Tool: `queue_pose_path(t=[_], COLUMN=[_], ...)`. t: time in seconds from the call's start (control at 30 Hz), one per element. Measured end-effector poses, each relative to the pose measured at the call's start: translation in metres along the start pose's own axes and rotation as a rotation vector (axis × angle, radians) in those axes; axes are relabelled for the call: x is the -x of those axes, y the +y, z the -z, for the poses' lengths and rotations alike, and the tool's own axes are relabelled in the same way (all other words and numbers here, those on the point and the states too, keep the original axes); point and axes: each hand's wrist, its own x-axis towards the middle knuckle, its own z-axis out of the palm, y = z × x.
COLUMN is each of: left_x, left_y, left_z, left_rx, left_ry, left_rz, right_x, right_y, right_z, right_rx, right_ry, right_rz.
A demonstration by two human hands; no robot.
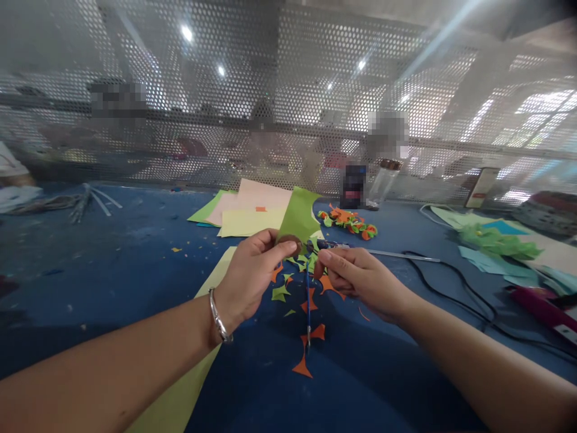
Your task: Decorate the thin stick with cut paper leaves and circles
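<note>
My left hand (pixel 255 270), with a silver bangle on the wrist, pinches a green sheet of paper (pixel 298 213) together with a round brown disc (pixel 289 244). Curved bites are cut from the sheet's right edge. Closed beside it, my right hand (pixel 349 273) holds what look like scissors (pixel 311 247); only dark tips show and the fingers cover the rest. Green scraps (pixel 280 293) and orange scraps (pixel 303 365) lie beneath and in front of the hands. A thin blue pen (pixel 308 300) rests among them, pointing towards me.
Stacked coloured paper (pixel 256 222) lies behind my left hand. Further right are curled orange and green cutouts (pixel 349 222), a clear bottle (pixel 383 186), a clear stick (pixel 406 256) and a black cable (pixel 469 294). A perforated metal screen (pixel 315 78) closes off the blue table's (pixel 112 270) back.
</note>
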Motion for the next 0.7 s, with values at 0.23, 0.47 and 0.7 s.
queue_pose_path(t=[0.23, 0.47, 0.7], left_x=[0.0019, 0.0081, 0.0072], left_y=[-0.0012, 0.0014, -0.0007], left_z=[-0.0003, -0.0025, -0.002], left_rx=[-0.032, -0.078, 0.006], left_ry=[-0.083, -0.148, -0.143], left_rz=[-0.023, 0.125, 0.142], right_x=[-0.001, -0.0008, -0.0006], right_y=[0.0003, 0.0011, 0.0012], right_z=[0.0012, 0.0008, -0.0006], right_rx=[-0.036, -0.029, -0.019], right_ry=[-0.004, 0.012, 0.014], right_rz=[-0.011, -0.003, 0.015])
